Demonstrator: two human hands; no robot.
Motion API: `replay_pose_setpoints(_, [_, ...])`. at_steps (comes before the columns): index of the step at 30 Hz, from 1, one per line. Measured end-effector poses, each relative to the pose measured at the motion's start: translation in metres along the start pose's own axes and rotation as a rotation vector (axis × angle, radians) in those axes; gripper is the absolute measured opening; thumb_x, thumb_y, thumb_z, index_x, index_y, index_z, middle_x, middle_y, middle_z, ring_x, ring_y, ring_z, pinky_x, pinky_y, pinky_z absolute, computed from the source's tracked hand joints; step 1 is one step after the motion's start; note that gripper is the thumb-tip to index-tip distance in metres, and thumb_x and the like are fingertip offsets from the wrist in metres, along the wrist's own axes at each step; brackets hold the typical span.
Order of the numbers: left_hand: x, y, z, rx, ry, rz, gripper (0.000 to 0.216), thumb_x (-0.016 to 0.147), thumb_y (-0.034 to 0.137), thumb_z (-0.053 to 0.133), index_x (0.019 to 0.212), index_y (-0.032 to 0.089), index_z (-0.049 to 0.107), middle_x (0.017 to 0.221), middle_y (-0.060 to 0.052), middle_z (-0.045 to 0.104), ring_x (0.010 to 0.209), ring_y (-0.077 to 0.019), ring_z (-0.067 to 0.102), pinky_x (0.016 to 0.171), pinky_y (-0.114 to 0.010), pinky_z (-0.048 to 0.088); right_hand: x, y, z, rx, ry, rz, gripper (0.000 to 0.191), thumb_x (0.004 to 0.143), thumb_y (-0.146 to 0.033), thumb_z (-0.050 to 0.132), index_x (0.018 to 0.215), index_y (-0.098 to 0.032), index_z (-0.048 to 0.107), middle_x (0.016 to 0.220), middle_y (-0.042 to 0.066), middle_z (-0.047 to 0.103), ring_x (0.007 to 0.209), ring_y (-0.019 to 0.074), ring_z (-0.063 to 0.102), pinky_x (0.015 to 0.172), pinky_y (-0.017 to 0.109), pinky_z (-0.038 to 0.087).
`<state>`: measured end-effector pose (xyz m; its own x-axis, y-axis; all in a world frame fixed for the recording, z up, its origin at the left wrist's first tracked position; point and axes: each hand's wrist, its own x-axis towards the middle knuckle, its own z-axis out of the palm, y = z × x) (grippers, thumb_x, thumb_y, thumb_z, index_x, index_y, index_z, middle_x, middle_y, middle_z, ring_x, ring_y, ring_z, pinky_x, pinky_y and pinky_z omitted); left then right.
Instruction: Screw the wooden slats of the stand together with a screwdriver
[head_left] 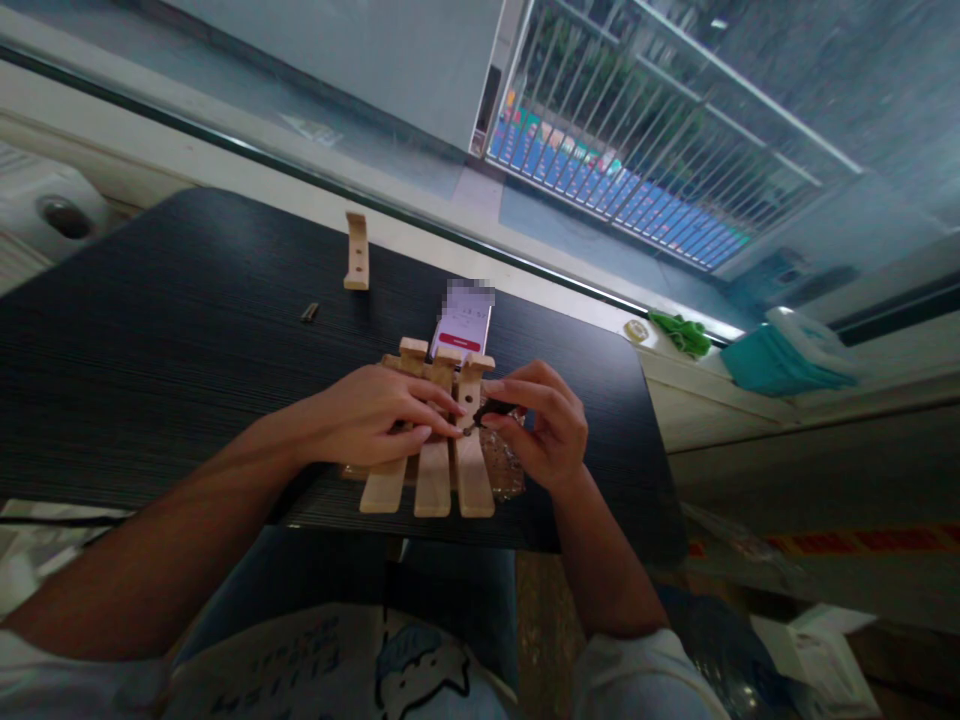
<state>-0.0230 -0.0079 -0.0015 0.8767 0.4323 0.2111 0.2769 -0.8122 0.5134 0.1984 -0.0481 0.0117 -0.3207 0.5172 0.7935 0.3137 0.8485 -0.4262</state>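
Note:
Three pale wooden pieces with raised ends lie side by side in front of me. The right-hand wooden piece (475, 480) has a round hole in its face. My left hand (367, 412) lies over the left and middle wooden pieces, fingers stretched out, fingertips touching the right-hand one. My right hand (544, 420) is closed, pinching a small black tool (495, 407) between thumb and fingers. The tool's tip points at the right-hand piece near my left fingertips; its exact kind I cannot make out. Crinkled clear plastic wrap (508, 465) sits under the pieces.
A smartphone (463, 325) with a lit screen lies just beyond the pieces. Another wooden piece (358, 250) with two holes stands farther back, left of the phone. Small screws (310, 312) lie on the black table (187, 360). A window ledge (555, 305) runs behind it.

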Motion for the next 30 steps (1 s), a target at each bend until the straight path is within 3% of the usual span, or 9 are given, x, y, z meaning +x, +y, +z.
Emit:
replay_pose_setpoints(7, [0.000, -0.001, -0.001, -0.016, -0.010, 0.024, 0.037, 0.090, 0.017, 0.045, 0.112, 0.025, 0.074, 0.123, -0.001, 0.070, 0.107, -0.0175, 0.067, 0.093, -0.025, 0.048, 0.001, -0.003, -0.011, 0.140, -0.138, 0.066, 0.032, 0.092, -0.020, 0.052, 0.123, -0.024, 0.061, 0.110, 0.009, 0.072, 0.099, 0.0183, 0.069, 0.080, 0.038, 0.060])
replay_pose_setpoints(14, [-0.001, -0.001, -0.004, 0.006, -0.054, 0.000, 0.038, 0.092, 0.018, 0.044, 0.115, 0.027, 0.073, 0.128, 0.000, 0.067, 0.114, -0.0188, 0.065, 0.099, -0.027, 0.046, -0.006, 0.000, -0.009, 0.156, -0.118, 0.196, 0.034, 0.093, -0.026, 0.054, 0.127, -0.027, 0.056, 0.099, 0.006, 0.075, 0.077, 0.0154, 0.070, 0.064, 0.032, 0.059])
replay_pose_setpoints(17, [-0.001, -0.002, -0.003, -0.007, -0.037, 0.014, 0.037, 0.093, 0.019, 0.045, 0.115, 0.027, 0.073, 0.126, 0.001, 0.068, 0.115, -0.0179, 0.064, 0.099, -0.025, 0.045, -0.005, -0.001, -0.006, 0.115, -0.102, 0.178, 0.029, 0.093, -0.028, 0.053, 0.121, -0.024, 0.060, 0.097, 0.006, 0.075, 0.073, 0.0149, 0.068, 0.063, 0.033, 0.058])
replay_pose_setpoints(30, [-0.003, -0.006, -0.001, 0.004, 0.023, 0.064, 0.036, 0.091, 0.018, 0.046, 0.110, 0.025, 0.075, 0.122, -0.001, 0.070, 0.108, -0.0172, 0.068, 0.094, -0.024, 0.048, -0.006, 0.000, -0.006, 0.151, -0.089, 0.203, 0.030, 0.093, -0.026, 0.053, 0.121, -0.026, 0.060, 0.105, 0.007, 0.076, 0.079, 0.0162, 0.069, 0.067, 0.035, 0.058])
